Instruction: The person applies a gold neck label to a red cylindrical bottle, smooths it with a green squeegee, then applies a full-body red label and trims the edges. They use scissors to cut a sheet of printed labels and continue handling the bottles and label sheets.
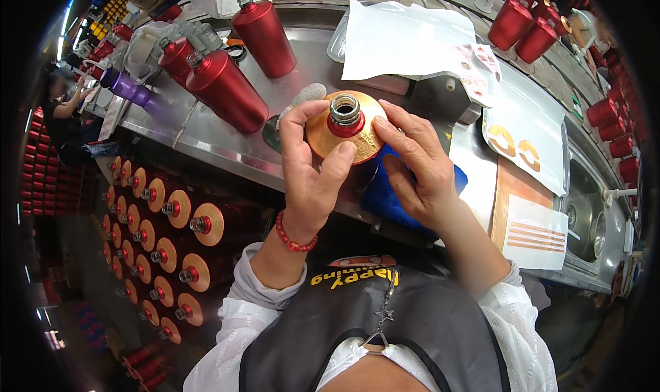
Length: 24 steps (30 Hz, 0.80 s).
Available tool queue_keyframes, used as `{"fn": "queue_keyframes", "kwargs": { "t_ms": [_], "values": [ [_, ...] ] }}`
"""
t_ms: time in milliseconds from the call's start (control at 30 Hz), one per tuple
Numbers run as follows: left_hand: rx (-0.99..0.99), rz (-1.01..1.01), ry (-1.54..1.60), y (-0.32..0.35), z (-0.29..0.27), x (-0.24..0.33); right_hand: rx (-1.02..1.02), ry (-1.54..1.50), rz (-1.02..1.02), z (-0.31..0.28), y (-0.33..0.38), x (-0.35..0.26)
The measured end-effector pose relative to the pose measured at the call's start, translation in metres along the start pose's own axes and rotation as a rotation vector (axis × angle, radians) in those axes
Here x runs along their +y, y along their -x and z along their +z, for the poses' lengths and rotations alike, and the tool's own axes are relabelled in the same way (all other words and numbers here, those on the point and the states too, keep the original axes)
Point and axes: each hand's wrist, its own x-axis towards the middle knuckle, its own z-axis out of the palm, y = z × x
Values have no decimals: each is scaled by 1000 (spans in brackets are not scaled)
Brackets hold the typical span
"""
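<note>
A red glass bottle with a gold shoulder [366, 142] points its open, threaded neck up toward me. My left hand [309, 165] is closed round its left side, with the thumb lying on the gold shoulder. From the right, the fingers of my right hand [421, 168] press on the gold rim, its thumb lower down by the bottle's side. Most of the bottle's body is hidden below the shoulder. A blue cushion-like thing [392, 194] lies under and beside my right hand. Beyond my left hand stand plain red bottles [230, 93] on the metal bench [213, 144].
Gold-shouldered bottles [165, 254] stand in rows at lower left. Curved gold labels [526, 151] lie on a white sheet at right, near gold strips [536, 236] and a wooden board [505, 186]. A conveyor [560, 82] curves behind. A purple bottle [127, 86] and another person [65, 113] are left.
</note>
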Motion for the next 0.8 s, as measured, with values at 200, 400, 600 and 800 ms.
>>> {"fn": "queue_keyframes", "kwargs": {
  "t_ms": [200, 400, 600, 800],
  "values": [
    [-85, -4, -133, -2, -8, -1, 1, -15, -2, 0, 0, 0],
    [-105, -134, 101, -8, -12, 4, 2, -32, 4, -1, 0, 0],
    [-147, -156, 39, -11, -17, 3, 8, -25, 4, 0, 1, 0],
    [-144, -150, -61, -13, -18, 3, 8, -11, 3, 0, 2, -1]
  ]
}}
